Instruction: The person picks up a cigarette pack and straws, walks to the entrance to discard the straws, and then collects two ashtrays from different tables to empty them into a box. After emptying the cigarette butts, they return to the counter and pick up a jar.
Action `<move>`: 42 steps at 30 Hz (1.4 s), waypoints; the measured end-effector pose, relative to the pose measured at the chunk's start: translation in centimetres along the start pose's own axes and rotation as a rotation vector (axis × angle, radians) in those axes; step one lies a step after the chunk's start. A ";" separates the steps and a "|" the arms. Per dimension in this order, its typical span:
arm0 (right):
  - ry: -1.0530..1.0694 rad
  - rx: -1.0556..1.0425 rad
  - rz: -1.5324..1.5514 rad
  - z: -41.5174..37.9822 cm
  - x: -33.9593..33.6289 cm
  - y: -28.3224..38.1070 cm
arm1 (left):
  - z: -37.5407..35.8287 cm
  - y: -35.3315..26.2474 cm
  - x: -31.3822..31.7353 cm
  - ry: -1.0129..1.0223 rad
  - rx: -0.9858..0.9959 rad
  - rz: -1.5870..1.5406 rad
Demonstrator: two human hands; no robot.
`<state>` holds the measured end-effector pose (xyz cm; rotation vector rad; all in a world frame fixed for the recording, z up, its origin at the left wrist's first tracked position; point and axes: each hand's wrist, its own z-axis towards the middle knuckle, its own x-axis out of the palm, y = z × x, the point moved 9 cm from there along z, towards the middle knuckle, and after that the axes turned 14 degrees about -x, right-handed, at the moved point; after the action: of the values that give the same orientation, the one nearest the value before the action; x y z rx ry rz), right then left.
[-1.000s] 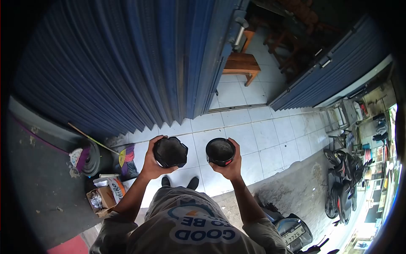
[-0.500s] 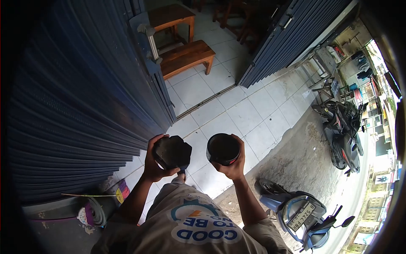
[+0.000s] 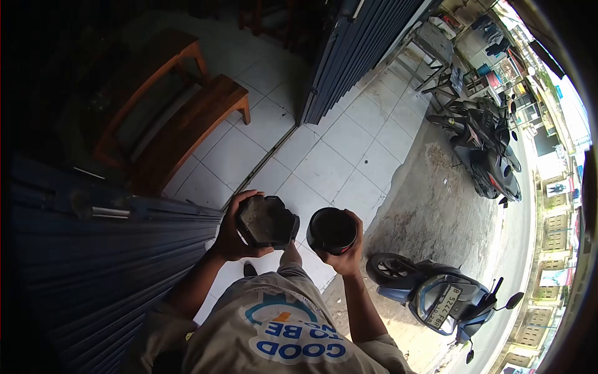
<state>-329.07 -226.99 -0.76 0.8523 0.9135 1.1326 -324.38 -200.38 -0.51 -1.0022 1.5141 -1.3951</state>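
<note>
My left hand (image 3: 229,235) is wrapped round the side of a dark, many-sided dish that looks like an ashtray (image 3: 268,222). Its raised rim and dusty greyish inside face up at me. In my right hand (image 3: 350,257) is a round black cup-like container (image 3: 332,230), gripped from its right side with the fingers curled round it. Its inside is too dark to make out. Both are held out in front of my body, side by side with a small gap between them, above the white tiles.
Wooden benches (image 3: 205,118) stand inside the doorway on the left. Blue folding shutters (image 3: 355,56) flank the opening, with a floor track (image 3: 268,156) across it. A blue motorbike (image 3: 436,299) is parked close on the right; more motorbikes (image 3: 489,149) stand farther along the road.
My view has moved forward and turned toward the doorway, so the benches and left shutter look nearer. Both hands still hold the same things; the dish is tilted a little more toward me.
</note>
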 end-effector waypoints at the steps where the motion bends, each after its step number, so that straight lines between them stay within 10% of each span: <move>1: 0.005 -0.012 0.003 1.4 -0.7 -1.1 | 1.9 -0.2 0.3 -0.008 0.010 0.002; 24: 0.394 -0.164 0.341 38.7 14.5 -8.8 | 23.2 -4.4 -16.0 -0.591 0.044 -0.134; 42: 0.258 -0.204 0.194 63.4 23.4 -11.8 | 49.4 -9.3 -33.3 -0.326 0.132 -0.239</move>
<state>-262.67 -212.82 9.35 0.6470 0.9195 1.5031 -266.37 -186.48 8.49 -1.2882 1.0778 -1.3936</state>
